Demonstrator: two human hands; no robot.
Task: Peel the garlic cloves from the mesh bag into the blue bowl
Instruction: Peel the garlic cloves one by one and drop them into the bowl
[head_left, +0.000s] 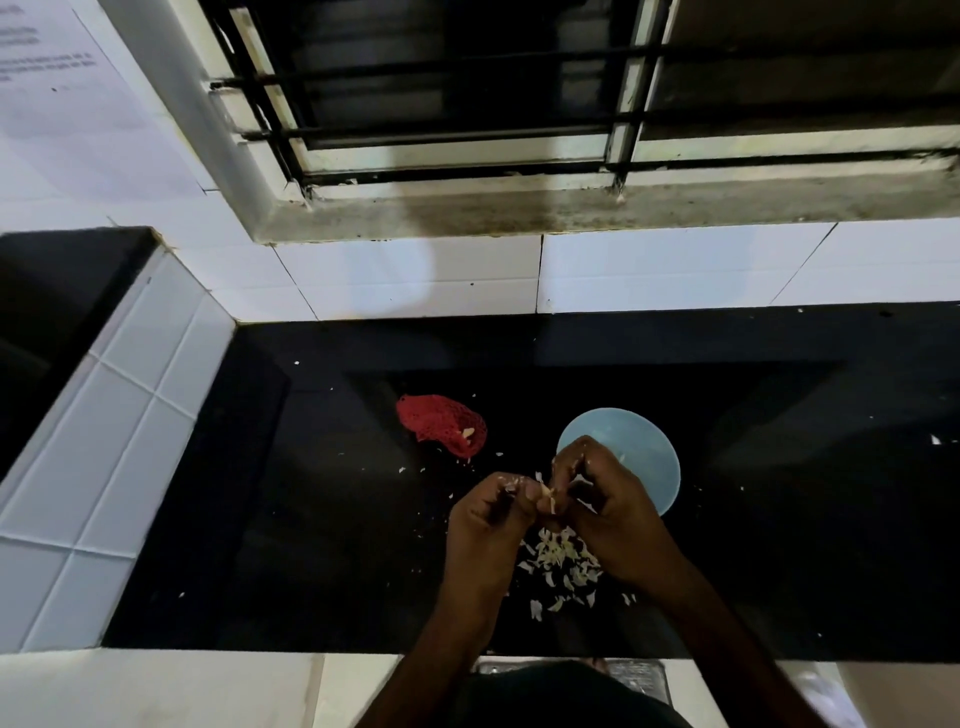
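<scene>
Near the front edge of the black counter (311, 519), my left hand (491, 512) and right hand (608, 514) pinch one garlic clove (548, 499) with curled fingers above the peels (561, 566), blue bowl (649, 452) just behind, red mesh bag (441, 423) further left.

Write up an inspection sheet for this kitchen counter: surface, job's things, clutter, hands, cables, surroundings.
Surface: black countertop, glossy, dotted with pale flecks.
Job's things: red mesh bag lies slack to the left of the blue bowl; the bowl's inside is mostly hidden behind the hands; a garlic clove is held above the counter.
Clutter: pile of peels below the hands, with strays scattered towards the bag.
Hands: left hand and right hand both pinch the clove.
Cables: nothing seen.
Surroundings: white tiled wall, barred window above it, paper sheet on the wall at upper left.
</scene>
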